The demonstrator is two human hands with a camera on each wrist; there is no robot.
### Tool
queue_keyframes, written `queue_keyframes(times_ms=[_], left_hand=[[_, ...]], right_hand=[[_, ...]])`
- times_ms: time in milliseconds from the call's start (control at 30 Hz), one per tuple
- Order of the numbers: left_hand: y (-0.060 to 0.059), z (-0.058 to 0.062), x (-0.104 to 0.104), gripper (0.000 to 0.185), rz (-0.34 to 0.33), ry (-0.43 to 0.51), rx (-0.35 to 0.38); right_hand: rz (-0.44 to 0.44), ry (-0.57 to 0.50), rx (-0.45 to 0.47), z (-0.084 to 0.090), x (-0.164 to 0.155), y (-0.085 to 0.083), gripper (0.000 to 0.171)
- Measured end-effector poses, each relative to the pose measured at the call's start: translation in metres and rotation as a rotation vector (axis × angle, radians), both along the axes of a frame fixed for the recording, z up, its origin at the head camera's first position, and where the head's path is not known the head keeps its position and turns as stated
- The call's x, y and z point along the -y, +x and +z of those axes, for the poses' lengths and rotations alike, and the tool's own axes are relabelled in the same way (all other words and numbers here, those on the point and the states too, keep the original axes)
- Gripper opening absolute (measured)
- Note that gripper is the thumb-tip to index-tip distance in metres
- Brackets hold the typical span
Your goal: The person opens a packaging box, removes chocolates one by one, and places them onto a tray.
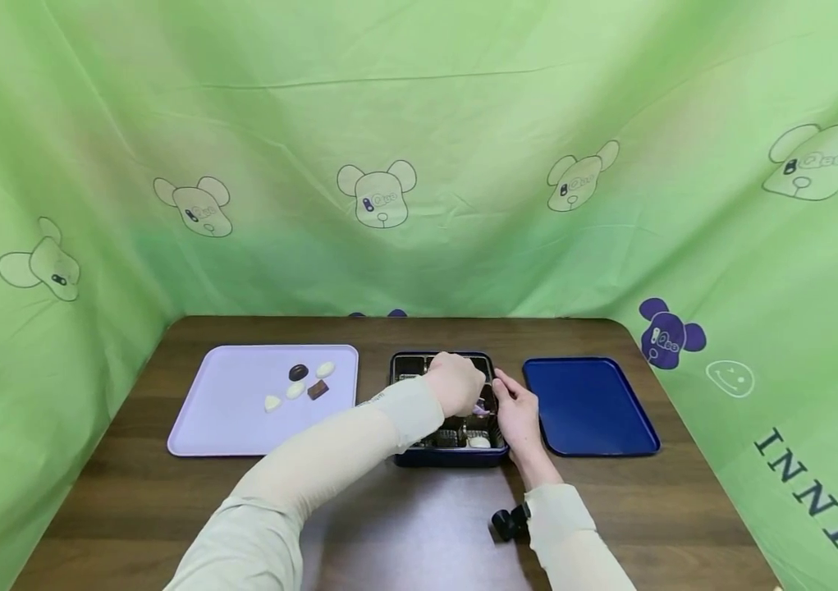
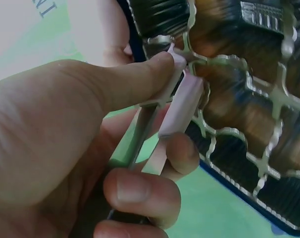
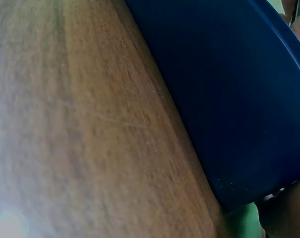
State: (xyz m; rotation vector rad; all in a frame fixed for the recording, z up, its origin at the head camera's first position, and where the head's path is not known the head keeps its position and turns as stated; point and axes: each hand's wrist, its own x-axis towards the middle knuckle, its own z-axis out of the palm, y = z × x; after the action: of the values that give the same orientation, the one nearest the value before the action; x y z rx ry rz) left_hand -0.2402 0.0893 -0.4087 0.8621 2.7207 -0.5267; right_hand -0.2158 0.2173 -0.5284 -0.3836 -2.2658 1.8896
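Observation:
Over the navy box (image 1: pixel 451 460) at the centre of the table, my left hand (image 1: pixel 455 382) grips a pair of metal tongs (image 2: pixel 140 134) with lilac tips. Its thumb lies along one tip in the left wrist view. The tips point into a clear divided plastic insert (image 2: pixel 276 99) inside the box; I cannot tell whether they pinch anything. A white piece (image 1: pixel 478 442) lies in a front compartment. My right hand (image 1: pixel 518 414) holds the box by its right side, thumb at the rim. In the right wrist view the box's dark wall (image 3: pixel 229 99) fills the right part.
To the left is a lilac tray (image 1: pixel 226 410) bearing several white pieces, a dark oval chocolate (image 1: pixel 298 373) and a brown square chocolate (image 1: pixel 318 390). A navy tray (image 1: pixel 592 406) lies right of the box. Green printed cloth (image 1: pixel 463 263) hangs behind the table.

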Motion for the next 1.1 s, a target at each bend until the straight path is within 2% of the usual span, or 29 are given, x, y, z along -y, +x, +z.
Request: queue_keyframes(times_ms=[300,600,833,1100], left_hand=[[-0.003,-0.003,-0.005,0.031,0.050,0.031,0.035],[-0.004,-0.011,0.003,0.022,-0.043,0.026,-0.020],[-0.004,-0.011,0.012,0.016,-0.047,0.075,-0.034],[-0.002,-0.004,0.018,0.016,-0.060,0.071,-0.059]], right_hand=[[-0.010,-0.001,-0.015,0.000,-0.001,0.001,0.041],[-0.013,-0.014,-0.016,0.000,0.002,0.000,0.040],[-0.009,-0.008,-0.015,-0.001,0.002,0.000,0.040],[-0.004,-0.009,-0.004,0.001,0.002,-0.001,0.040]])
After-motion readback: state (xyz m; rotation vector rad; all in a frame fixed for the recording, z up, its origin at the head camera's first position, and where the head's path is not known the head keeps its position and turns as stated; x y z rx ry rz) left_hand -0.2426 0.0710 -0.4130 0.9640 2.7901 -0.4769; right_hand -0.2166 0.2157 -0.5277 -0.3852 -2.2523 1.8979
